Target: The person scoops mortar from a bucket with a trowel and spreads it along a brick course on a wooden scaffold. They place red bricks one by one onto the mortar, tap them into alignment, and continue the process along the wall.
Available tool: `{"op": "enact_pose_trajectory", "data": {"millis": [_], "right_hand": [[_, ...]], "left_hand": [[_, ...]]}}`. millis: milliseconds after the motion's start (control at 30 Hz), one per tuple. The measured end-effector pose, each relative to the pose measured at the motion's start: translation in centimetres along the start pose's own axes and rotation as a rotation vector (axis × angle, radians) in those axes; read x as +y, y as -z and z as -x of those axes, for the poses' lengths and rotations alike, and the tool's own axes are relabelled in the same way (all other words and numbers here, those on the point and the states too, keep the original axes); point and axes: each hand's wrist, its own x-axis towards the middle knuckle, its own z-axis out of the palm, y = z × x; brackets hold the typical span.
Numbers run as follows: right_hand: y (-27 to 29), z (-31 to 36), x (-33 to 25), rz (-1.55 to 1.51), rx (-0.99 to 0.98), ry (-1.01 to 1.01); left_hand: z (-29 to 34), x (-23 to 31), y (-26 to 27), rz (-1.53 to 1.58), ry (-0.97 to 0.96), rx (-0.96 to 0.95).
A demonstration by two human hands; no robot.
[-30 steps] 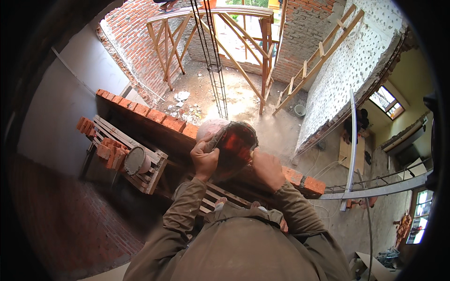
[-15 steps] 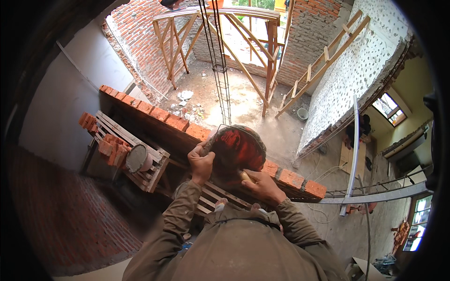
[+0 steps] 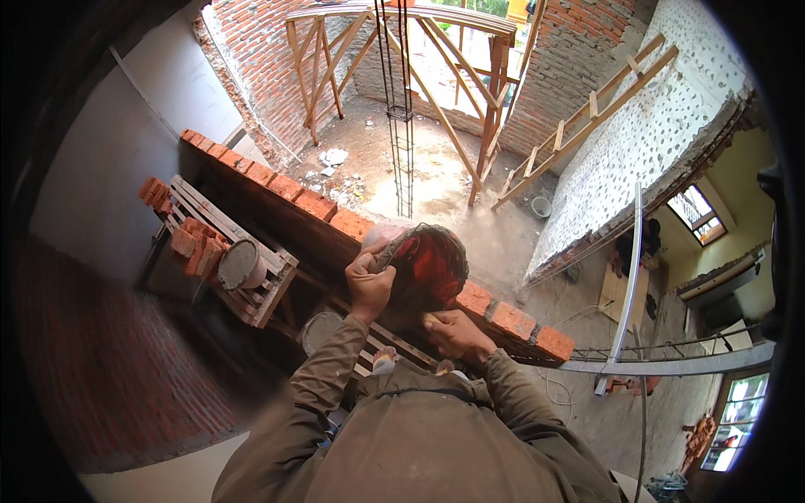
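Note:
A mortar-crusted bucket (image 3: 429,267), reddish inside, is tipped on its side over the top of a low brick wall (image 3: 352,224). My left hand (image 3: 369,283) is closed round the bucket's rim on its left side. Just below the bucket's mouth, my right hand (image 3: 463,335) grips a tool by its pale handle (image 3: 432,319). The tool's working end is hidden in the dark of the bucket, so I cannot tell its kind. Bricks run along the wall top to both sides of the bucket.
Left of me a slatted wooden platform (image 3: 267,303) carries stacked bricks (image 3: 199,246) and a mortar bucket (image 3: 241,265). Another bucket (image 3: 320,333) stands beside my left forearm. A steel rebar column (image 3: 401,117) rises beyond the wall. A wooden ladder (image 3: 579,126) leans at the right.
The bucket has turned and its mouth looks narrower. My right hand has shifted slightly left with the handle. The bucket beside my left forearm now shows more.

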Motion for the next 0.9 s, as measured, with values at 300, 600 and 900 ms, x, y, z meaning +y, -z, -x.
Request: {"op": "enact_pose_trajectory", "data": {"millis": [300,600,900], "right_hand": [[0.1,0.2,0.7,-0.218,-0.175,-0.047],[5.7,-2.9,1.6,-0.185,-0.080,-0.073],[15.3,-18.4,11.2,0.942,0.392,0.663]], "left_hand": [[2.2,-5.0,2.2,0.132,0.354,0.212],[9.7,-11.7,6.6,0.041,0.687,0.811],[19.3,-13.2,13.6,-0.112,0.754,1.013]]}}
